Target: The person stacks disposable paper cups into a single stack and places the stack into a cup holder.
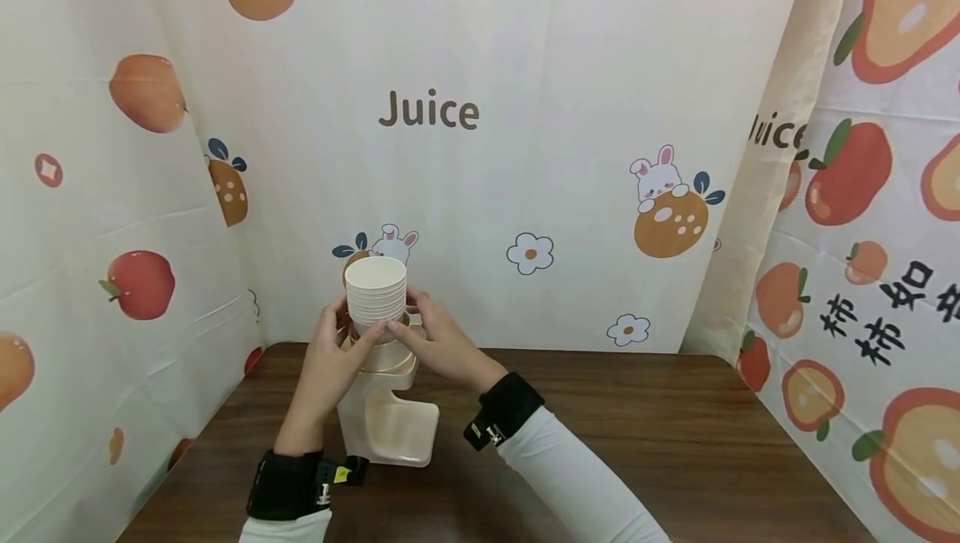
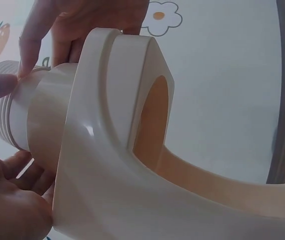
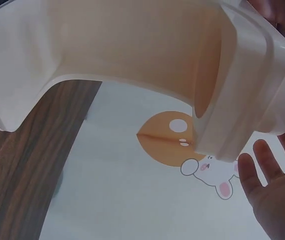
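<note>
A stack of white paper cups [image 1: 376, 291], open end up, stands at the top of a cream cup dispenser [image 1: 401, 430]. My left hand [image 1: 335, 360] holds the stack from the left. From the right, my right hand [image 1: 444, 350] holds it too, and both thumbs come together at the front. In the left wrist view the ribbed cup rims [image 2: 0, 112] lie beyond the dispenser's round collar [image 2: 47, 117], with fingertips at the lowest cup. The right wrist view shows the dispenser's curved stand [image 3: 127, 45] from close by; there the cups are mostly out of frame.
The dispenser stands on a dark brown wooden table [image 1: 600, 443], toward its left side. Behind the table hangs a pale printed curtain [image 1: 480, 185], close to the back edge. More fruit-print cloth [image 1: 825, 218] hangs along the right side.
</note>
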Tool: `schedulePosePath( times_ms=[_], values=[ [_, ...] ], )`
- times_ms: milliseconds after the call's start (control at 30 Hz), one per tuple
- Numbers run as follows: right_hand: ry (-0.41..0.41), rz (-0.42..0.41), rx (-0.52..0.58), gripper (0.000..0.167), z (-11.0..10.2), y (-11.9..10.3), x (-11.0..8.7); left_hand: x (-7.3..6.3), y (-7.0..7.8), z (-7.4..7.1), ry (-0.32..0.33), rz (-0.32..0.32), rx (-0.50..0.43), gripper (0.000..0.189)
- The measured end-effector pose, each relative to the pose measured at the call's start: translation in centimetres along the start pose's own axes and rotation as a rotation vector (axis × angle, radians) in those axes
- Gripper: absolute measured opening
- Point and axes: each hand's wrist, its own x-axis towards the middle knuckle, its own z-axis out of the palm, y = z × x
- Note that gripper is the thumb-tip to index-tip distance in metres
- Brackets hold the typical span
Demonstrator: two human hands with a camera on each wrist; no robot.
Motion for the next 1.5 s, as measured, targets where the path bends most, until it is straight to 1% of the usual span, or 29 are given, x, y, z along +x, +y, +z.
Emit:
schedulePosePath(
  times_ms=[133, 233, 433, 533, 667, 933, 1067, 1133, 1300, 1500],
  values=[
    [0.036, -0.002, -0.013, 0.067, 0.2, -0.2, 0.0, 0.0, 0.0, -0.1, 0.008, -0.015, 0.005, 0.077],
    [0.061, -0.024, -0.032, 0.068, 0.2, -0.3, 0.1, 0.0, 0.0, -0.2, 0.01, -0.028, 0.016, 0.077],
    [0.067, -0.072, -0.056, 0.066, 0.4, -0.2, -0.1, -0.3, -0.2, -0.4, -0.011, -0.036, 0.053, 0.077],
    [0.065, -0.071, -0.088, 0.065, 0.6, 0.1, -0.3, -0.5, -0.2, -0.5, -0.017, -0.024, 0.076, 0.076],
    [0.067, -0.048, -0.115, 0.066, 0.9, 0.3, -0.5, -0.7, -0.2, -0.5, -0.012, -0.013, 0.09, 0.075],
    [0.052, -0.015, -0.096, 0.067, 1.1, 0.1, -0.7, -0.9, -0.4, -0.7, -0.021, -0.008, 0.097, 0.076],
    [0.052, 0.02, -0.074, 0.069, 0.9, -0.2, -0.4, -0.7, -0.4, -1.0, -0.024, 0.001, 0.08, 0.077],
    [0.055, 0.021, -0.063, 0.069, 0.8, -0.4, -0.2, -0.5, -0.4, -1.1, -0.026, -0.005, 0.065, 0.077],
    [0.054, -0.017, -0.064, 0.064, 0.4, -0.7, 0.3, -0.3, -0.2, -1.4, -0.034, -0.019, 0.049, 0.078],
    [0.038, -0.045, -0.073, 0.057, 0.2, -0.6, 0.5, -0.1, -0.3, -1.4, -0.035, -0.019, 0.065, 0.075]
  ],
)
